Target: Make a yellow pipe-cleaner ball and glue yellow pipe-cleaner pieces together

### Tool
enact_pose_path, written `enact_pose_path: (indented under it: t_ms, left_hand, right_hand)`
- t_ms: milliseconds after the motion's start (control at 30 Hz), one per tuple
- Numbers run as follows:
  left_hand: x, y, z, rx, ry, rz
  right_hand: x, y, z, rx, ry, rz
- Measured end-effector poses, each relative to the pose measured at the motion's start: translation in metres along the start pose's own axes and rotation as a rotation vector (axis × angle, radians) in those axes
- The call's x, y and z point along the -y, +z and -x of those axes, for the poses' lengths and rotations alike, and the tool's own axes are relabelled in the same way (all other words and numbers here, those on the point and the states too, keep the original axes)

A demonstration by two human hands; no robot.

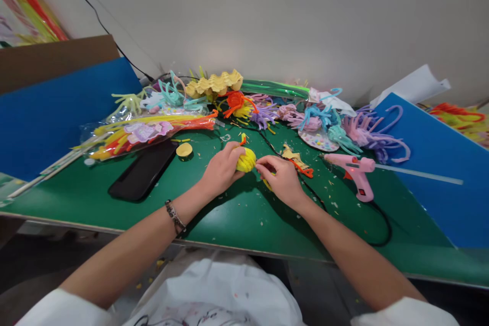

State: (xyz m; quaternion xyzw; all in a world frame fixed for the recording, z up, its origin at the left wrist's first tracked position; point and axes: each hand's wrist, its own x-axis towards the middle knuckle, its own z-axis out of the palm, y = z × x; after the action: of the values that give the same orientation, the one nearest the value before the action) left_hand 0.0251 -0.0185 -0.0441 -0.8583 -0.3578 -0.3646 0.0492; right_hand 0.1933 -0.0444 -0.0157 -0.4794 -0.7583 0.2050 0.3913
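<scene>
My left hand (225, 168) is closed around a yellow ball wound from fuzzy pipe cleaner (246, 161), with a small orange and yellow tip standing up on top. Close beside it on the right, my right hand (280, 178) is in a pinch. A yellow pipe cleaner strand (268, 184) shows under its fingers; the exact grip at the fingertips is too small to make out. Orange pipe cleaner pieces (303, 168) lie on the green table just beyond my right hand, by torn yellow cardboard scraps (292, 155).
A pink glue gun (357, 169) with a glue stick lies at right, its black cord trailing. A black phone (143, 172) and a round yellow disc (184, 151) sit left. Bagged pipe cleaners (153, 135), an egg carton (214, 83) and blue panels (431, 163) surround the table.
</scene>
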Motion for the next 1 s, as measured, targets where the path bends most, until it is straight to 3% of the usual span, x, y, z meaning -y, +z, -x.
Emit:
enact_pose_path:
  t_ms: [200,400,567,833,1000]
  left_hand:
    - [0.0,-0.002,-0.001,-0.026,0.046,-0.08]
    - [0.0,-0.003,-0.001,-0.069,0.097,-0.155]
    - [0.001,-0.003,-0.001,-0.083,0.173,-0.183]
    - [0.002,-0.003,-0.001,-0.118,0.217,-0.114]
    - [0.001,-0.003,-0.001,-0.123,0.2,0.041]
  right_hand:
    - [0.0,0.003,0.002,0.098,0.178,-0.167]
    - [0.0,0.002,0.002,0.147,0.068,-0.065]
    - [-0.003,-0.002,0.001,0.33,0.151,-0.206]
    - [-0.007,-0.006,-0.004,0.476,0.319,-0.499]
    - [-0.011,-0.006,-0.004,0.524,0.379,-0.606]
